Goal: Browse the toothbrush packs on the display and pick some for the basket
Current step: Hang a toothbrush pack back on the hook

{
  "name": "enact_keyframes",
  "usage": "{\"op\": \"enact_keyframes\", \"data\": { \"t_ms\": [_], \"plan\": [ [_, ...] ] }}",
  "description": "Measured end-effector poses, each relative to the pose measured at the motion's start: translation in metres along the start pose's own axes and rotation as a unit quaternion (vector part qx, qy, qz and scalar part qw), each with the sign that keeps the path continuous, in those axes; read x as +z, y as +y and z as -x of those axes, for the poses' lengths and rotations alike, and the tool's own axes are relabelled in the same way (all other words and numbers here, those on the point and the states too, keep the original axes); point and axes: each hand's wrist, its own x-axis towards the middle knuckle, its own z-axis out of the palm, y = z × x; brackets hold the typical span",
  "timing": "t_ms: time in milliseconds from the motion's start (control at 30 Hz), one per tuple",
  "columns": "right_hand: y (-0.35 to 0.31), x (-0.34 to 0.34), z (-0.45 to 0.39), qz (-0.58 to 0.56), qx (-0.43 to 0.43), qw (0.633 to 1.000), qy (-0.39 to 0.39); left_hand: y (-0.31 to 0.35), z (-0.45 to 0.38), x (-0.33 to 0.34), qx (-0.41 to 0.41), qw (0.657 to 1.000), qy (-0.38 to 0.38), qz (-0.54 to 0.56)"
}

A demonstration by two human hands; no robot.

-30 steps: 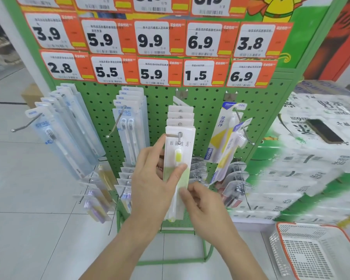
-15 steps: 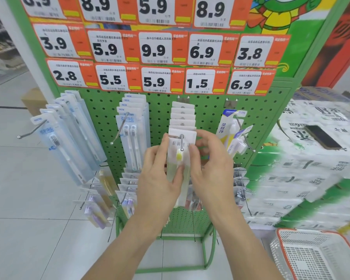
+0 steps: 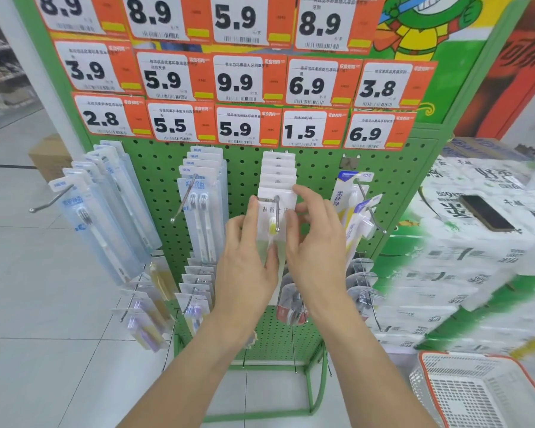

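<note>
While the left hand (image 3: 244, 267) pinches the front toothbrush pack (image 3: 275, 217) on its hook (image 3: 277, 213), the right hand (image 3: 317, 242) grips its other edge, basket (image 3: 439, 393) lower right

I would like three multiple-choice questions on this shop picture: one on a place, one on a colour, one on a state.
1. Where is the basket?
A. on the left floor
B. at the lower right
C. hung on the board

2. What colour is the pegboard?
A. green
B. blue
C. grey

3. What is the state of the front pack between the hands?
A. lying in the basket
B. fallen on the floor
C. on its hook, held by both hands

Answers:
1 B, its white mesh with an orange rim sits in the lower right corner.
2 A, the holed panel behind the packs is green.
3 C, the left hand and right hand pinch its edges and the hook passes through its top.
</note>
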Motion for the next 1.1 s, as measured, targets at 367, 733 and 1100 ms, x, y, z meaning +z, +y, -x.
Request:
{"op": "enact_keyframes", "data": {
  "t_ms": [367, 733, 1100],
  "plan": [
    [0.0, -0.032, 0.031, -0.027, 0.009, 0.999, -0.038, 0.006, 0.005, 0.002, 0.007, 0.999, 0.032, 0.03],
    [0.065, -0.088, 0.07, -0.05, 0.232, 0.964, -0.118, 0.046, 0.037, 0.02, 0.066, 0.976, -0.061, 0.197],
    [0.079, -0.082, 0.04, -0.098, 0.177, 0.977, -0.071, 0.038, 0.021, 0.08, -0.059, 0.972, -0.125, 0.19]
  ]
}}
